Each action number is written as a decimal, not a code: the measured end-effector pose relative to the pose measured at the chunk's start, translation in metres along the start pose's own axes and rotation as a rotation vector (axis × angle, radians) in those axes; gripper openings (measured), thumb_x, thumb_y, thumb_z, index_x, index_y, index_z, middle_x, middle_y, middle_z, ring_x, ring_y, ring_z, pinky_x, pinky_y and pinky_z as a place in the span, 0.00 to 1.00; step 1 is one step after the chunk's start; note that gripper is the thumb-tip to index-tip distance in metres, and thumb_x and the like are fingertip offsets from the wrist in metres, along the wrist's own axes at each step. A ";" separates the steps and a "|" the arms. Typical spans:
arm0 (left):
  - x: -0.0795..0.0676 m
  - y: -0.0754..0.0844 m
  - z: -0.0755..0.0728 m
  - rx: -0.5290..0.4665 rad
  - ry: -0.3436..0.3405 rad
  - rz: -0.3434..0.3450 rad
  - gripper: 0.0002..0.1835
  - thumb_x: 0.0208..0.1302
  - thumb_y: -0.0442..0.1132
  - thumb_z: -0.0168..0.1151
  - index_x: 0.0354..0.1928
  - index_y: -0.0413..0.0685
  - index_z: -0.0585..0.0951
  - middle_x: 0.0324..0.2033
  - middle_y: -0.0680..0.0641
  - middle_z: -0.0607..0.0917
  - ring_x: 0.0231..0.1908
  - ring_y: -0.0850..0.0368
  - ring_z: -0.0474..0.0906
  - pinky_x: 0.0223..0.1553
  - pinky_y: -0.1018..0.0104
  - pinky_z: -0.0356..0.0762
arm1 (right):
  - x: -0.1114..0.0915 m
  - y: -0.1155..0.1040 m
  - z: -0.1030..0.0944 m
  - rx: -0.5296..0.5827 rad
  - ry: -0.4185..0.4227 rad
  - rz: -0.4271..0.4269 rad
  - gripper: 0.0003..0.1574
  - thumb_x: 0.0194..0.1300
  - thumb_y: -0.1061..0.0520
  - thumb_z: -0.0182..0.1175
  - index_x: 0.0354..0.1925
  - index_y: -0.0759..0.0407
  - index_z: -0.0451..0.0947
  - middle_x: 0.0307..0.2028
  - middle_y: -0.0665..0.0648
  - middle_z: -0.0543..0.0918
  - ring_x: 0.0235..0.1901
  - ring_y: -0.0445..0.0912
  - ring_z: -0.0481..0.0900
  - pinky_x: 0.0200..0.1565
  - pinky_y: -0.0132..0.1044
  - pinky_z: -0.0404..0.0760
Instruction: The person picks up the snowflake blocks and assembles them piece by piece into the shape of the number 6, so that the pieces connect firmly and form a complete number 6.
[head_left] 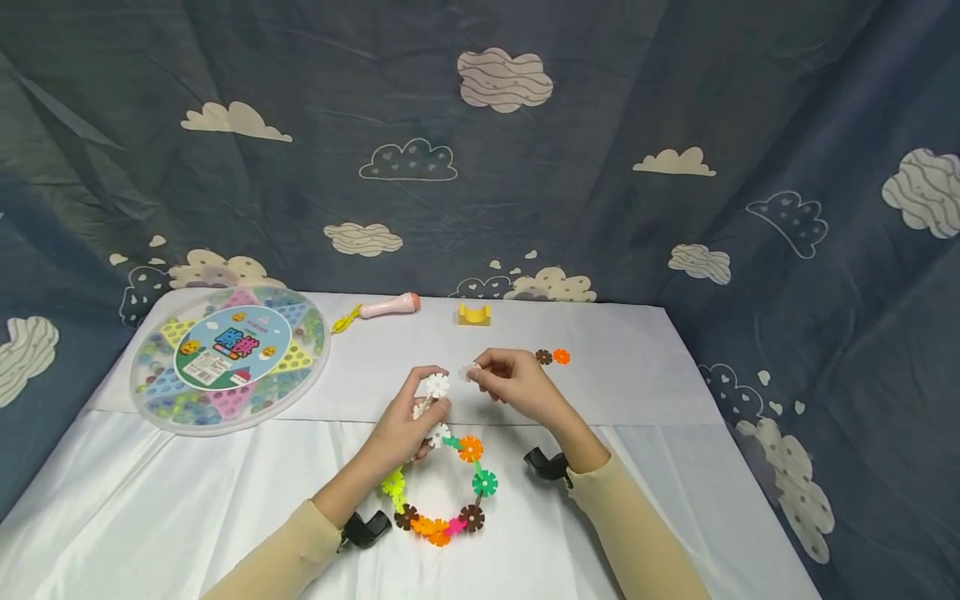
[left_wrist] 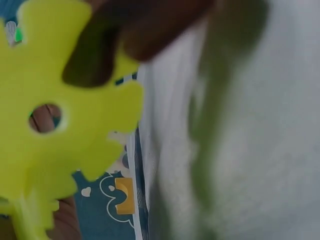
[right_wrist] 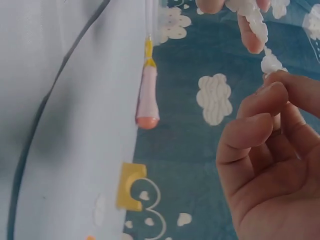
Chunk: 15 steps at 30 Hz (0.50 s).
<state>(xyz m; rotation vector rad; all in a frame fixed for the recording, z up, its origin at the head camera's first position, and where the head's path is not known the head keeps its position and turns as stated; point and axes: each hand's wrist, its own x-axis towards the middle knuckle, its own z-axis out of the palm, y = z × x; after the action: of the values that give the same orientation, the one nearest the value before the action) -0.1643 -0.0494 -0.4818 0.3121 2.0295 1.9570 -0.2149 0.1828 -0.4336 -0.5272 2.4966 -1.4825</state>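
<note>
My left hand grips the upper left part of a ring of linked snowflake discs in white, green, orange, brown, pink and lime. A white snowflake disc stands up at its fingertips, at the end of a white stretch. Up close in the left wrist view, a lime snowflake disc fills the left side. Between thumb and forefinger, my right hand pinches another white snowflake disc, close beside the white discs at the left hand. Fingers hide part of it.
Brown and orange loose discs lie beyond the right hand. A yellow notched block and a pink handle with yellow cord are at the table's back. On the left lies a round Chinese checkers set. A cloud-print curtain hangs behind.
</note>
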 end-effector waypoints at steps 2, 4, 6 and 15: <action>-0.001 0.000 0.000 0.018 -0.006 -0.002 0.24 0.83 0.50 0.55 0.74 0.72 0.64 0.39 0.40 0.85 0.12 0.57 0.66 0.13 0.70 0.66 | -0.003 -0.003 0.001 -0.039 0.016 -0.042 0.07 0.75 0.53 0.67 0.41 0.55 0.87 0.29 0.63 0.83 0.23 0.43 0.74 0.26 0.32 0.75; -0.001 0.001 0.001 0.029 -0.007 0.001 0.24 0.83 0.50 0.54 0.75 0.68 0.63 0.38 0.40 0.85 0.12 0.56 0.66 0.13 0.70 0.66 | -0.005 -0.005 0.002 -0.078 0.031 -0.091 0.06 0.75 0.54 0.67 0.41 0.54 0.88 0.27 0.56 0.83 0.23 0.43 0.75 0.26 0.32 0.76; -0.001 0.002 0.001 0.036 -0.007 0.003 0.25 0.84 0.51 0.53 0.77 0.65 0.63 0.38 0.40 0.85 0.12 0.56 0.66 0.13 0.70 0.66 | -0.006 -0.008 0.004 -0.122 0.043 -0.141 0.05 0.74 0.55 0.68 0.41 0.54 0.89 0.27 0.51 0.83 0.22 0.42 0.76 0.26 0.32 0.77; -0.002 0.002 0.002 0.034 -0.025 0.008 0.21 0.84 0.52 0.52 0.73 0.71 0.65 0.36 0.43 0.84 0.12 0.56 0.66 0.13 0.69 0.66 | -0.008 -0.015 0.010 -0.293 0.065 -0.288 0.03 0.71 0.57 0.71 0.40 0.54 0.91 0.29 0.54 0.89 0.22 0.36 0.77 0.27 0.31 0.81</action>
<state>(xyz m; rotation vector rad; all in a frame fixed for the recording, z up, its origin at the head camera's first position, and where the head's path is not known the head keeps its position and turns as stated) -0.1619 -0.0477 -0.4803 0.3519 2.0511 1.9150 -0.2009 0.1712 -0.4254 -0.9364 2.8033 -1.2387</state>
